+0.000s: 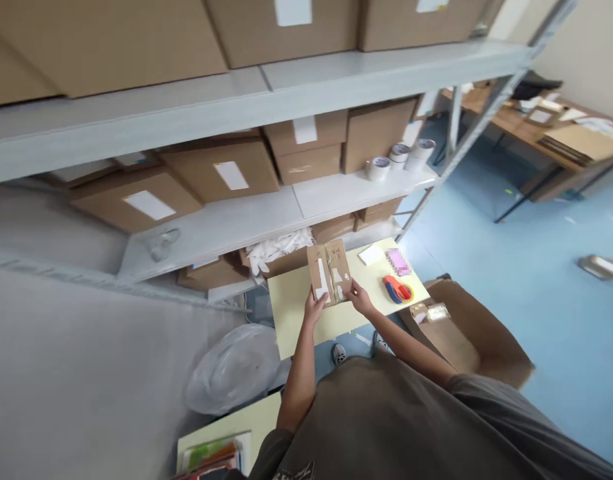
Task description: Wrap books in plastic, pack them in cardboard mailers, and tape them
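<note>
Both of my hands hold a flat brown cardboard piece (329, 272) with white cut-out marks, tilted up above a pale yellow table (296, 320). My left hand (314, 308) grips its lower left edge. My right hand (359, 297) grips its lower right edge. On the table to the right lie a red tape dispenser (397, 289), a pink item (399, 261) and a white pad (372, 255).
A grey metal shelf rack (266, 213) with several cardboard boxes and tape rolls (399, 157) stands behind the table. An open cardboard box (466, 333) sits on the blue floor at right. A white plastic bag (236, 367) lies at left. A wooden desk (551, 130) stands far right.
</note>
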The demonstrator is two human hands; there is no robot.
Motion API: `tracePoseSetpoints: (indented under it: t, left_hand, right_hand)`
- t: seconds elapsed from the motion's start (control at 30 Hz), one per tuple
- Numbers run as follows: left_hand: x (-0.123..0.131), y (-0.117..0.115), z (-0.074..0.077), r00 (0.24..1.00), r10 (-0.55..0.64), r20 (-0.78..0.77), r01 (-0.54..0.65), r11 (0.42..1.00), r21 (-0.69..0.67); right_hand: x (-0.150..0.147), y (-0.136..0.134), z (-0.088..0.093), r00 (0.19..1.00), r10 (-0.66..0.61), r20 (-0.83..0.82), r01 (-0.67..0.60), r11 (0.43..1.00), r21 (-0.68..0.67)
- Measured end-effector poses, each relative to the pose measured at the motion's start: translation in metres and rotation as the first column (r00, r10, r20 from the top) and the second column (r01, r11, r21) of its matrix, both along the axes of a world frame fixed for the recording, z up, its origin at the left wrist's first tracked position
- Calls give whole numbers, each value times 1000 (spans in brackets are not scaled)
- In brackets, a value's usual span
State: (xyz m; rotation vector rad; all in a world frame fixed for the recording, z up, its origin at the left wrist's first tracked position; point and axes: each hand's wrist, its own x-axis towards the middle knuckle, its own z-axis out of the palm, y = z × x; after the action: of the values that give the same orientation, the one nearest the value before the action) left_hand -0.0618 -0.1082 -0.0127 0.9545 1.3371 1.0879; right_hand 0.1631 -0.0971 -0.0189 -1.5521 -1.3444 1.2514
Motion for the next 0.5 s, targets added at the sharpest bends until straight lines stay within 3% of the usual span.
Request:
tracePoseSetpoints:
  t: [0.13, 0.23, 0.37, 0.5]
  left_hand:
    - [51, 29, 35, 986, -164, -30, 166, 984, 72]
    - [114, 53, 57, 946, -323, -26, 324, 937, 129]
    - [226, 69, 75, 849, -529, 9, 519, 836, 176]
    - [350, 61, 75, 710, -703, -31, 697, 697, 166]
  right_hand:
    - [53, -8, 27, 974, -177, -138, 191, 976, 101]
    - [109, -22, 41, 928, -314, -201, 349, 921, 173]
    - [198, -55, 52, 833, -530, -159, 553, 790, 264]
    - [292, -96, 59, 676, -733, -78, 725, 642, 251]
